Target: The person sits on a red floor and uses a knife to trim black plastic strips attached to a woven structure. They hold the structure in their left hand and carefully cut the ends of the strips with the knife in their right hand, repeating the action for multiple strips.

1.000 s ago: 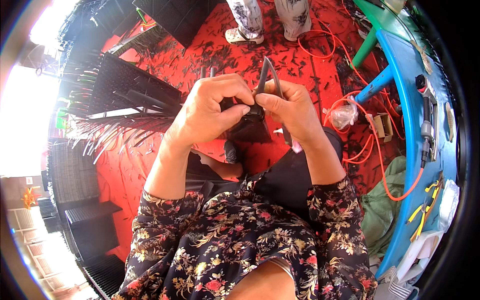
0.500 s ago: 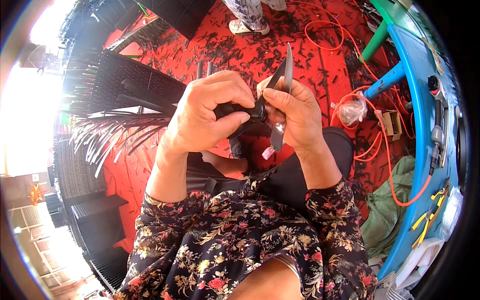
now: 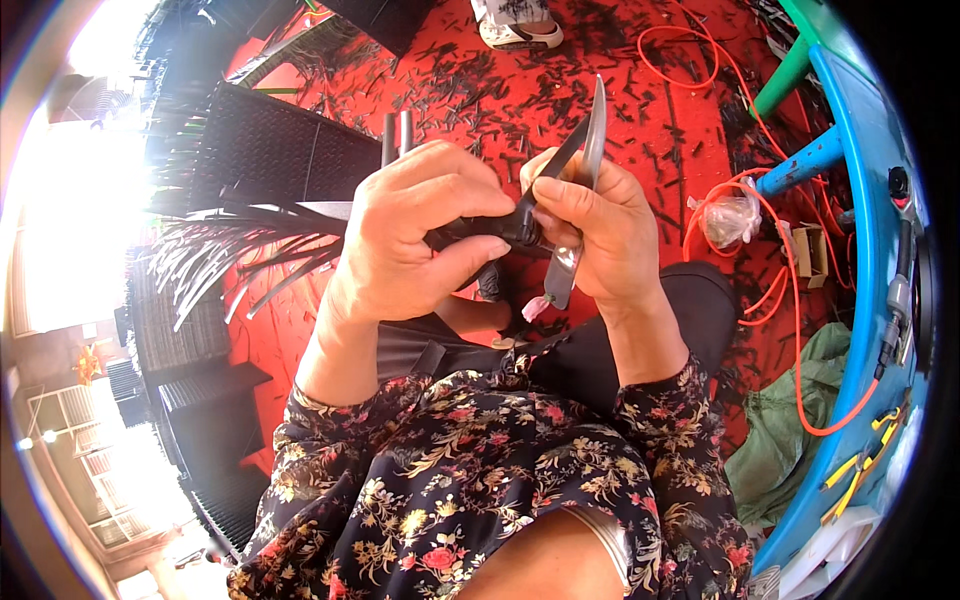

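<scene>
In front of my lap my left hand (image 3: 420,225) is closed around a dark rod-like part wrapped in black strip (image 3: 522,228). Its thumb and forefinger press near the wrapped end. From that end a black flat strip (image 3: 560,160) runs up towards my right hand (image 3: 605,225). The fingers of my right hand are closed on a slim metal knife (image 3: 597,125), its curved, pointed blade upward. A pink tag-like piece (image 3: 537,307) hangs near the knife's lower end. Much of the dark part is hidden behind my left hand.
Loose black strips (image 3: 240,240) fan out at left beside dark woven panels (image 3: 270,150). Black scraps litter the red floor (image 3: 640,130). At right are a blue table (image 3: 850,300) with tools, an orange hose (image 3: 795,360) and a green sack (image 3: 790,440). Another person's shoe (image 3: 520,36) stands ahead.
My view has shifted slightly, so the table and floor sit a little farther right. Both hands keep the same grip, and the knife and strip remain in nearly the same pose.
</scene>
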The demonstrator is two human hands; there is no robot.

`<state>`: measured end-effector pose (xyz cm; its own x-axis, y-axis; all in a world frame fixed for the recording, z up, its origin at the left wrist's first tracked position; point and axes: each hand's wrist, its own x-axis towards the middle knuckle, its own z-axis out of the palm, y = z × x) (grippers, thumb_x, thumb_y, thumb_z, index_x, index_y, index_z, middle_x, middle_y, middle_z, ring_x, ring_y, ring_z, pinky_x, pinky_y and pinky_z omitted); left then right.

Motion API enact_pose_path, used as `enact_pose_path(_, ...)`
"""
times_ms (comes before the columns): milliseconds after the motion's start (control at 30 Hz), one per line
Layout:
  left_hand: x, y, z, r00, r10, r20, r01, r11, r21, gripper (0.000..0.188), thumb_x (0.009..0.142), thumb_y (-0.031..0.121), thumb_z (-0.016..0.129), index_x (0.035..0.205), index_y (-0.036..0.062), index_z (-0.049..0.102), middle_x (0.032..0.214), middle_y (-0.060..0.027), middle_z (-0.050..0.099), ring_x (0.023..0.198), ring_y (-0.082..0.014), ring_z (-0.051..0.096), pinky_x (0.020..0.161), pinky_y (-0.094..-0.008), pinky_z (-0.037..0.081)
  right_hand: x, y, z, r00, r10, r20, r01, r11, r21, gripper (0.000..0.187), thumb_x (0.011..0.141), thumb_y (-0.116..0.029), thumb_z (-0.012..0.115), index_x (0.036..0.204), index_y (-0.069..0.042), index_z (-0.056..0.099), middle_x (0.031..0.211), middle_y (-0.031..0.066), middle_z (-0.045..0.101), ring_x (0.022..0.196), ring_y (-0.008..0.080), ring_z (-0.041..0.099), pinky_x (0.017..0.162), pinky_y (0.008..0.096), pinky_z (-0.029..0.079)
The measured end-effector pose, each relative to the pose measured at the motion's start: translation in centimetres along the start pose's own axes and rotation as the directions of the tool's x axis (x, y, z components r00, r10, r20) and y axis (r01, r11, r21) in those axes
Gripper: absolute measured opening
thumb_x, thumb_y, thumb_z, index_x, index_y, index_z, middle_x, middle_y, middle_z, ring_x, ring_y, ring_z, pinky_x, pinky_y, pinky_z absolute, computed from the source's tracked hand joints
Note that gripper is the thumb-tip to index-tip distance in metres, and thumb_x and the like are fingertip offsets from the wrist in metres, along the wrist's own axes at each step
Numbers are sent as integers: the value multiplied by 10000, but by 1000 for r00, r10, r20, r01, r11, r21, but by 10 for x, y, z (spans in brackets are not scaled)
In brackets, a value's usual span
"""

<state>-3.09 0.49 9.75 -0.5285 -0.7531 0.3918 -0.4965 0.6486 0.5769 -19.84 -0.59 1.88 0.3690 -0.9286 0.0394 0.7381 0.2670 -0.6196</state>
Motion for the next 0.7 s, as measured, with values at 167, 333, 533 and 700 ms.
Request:
enact_pose_path(167, -6, 3, -4, 997, -81, -20, 80, 996, -51, 205, 605, 4, 717, 791, 8, 631, 770, -80, 600, 683, -219, 584, 586, -302, 458, 1, 4, -3, 997, 5, 83, -2, 999, -35, 99, 853, -79, 609, 781, -17, 584, 627, -30, 502, 529, 27, 405, 466, 183, 301)
enact_pose_path(333, -2, 4, -8, 993, -116, 32, 119, 986, -118, 155, 658, -28, 669, 807, 3, 635, 770, -89, 592, 680, -205, 575, 589, -291, 448, -2, 7, -3, 992, -42, 115, 48, 998, -44, 73, 858, -59, 566, 887, 7, 575, 813, 35, 510, 563, 22, 355, 485, 172, 260)
enact_pose_path(533, -4, 6, -10, 998, -63, 24, 65, 994, -93, 174, 652, -41, 649, 817, 15, 641, 772, -83, 588, 656, -204, 554, 580, -295, 430, -1, 3, -1, 991, -7, 132, 12, 999, -40, 109, 860, -85, 609, 778, -19, 583, 623, -43, 485, 550, 24, 407, 478, 188, 311)
enact_pose_path(700, -4, 4, -9, 1000, 29, 3, -28, 996, -89, 170, 613, -72, 631, 778, -31, 630, 748, -130, 589, 649, -193, 542, 551, -277, 408, 2, 0, -6, 971, -25, 237, 48, 995, -92, 65, 824, -58, 639, 836, 1, 614, 723, -14, 554, 647, 45, 486, 568, 202, 395)
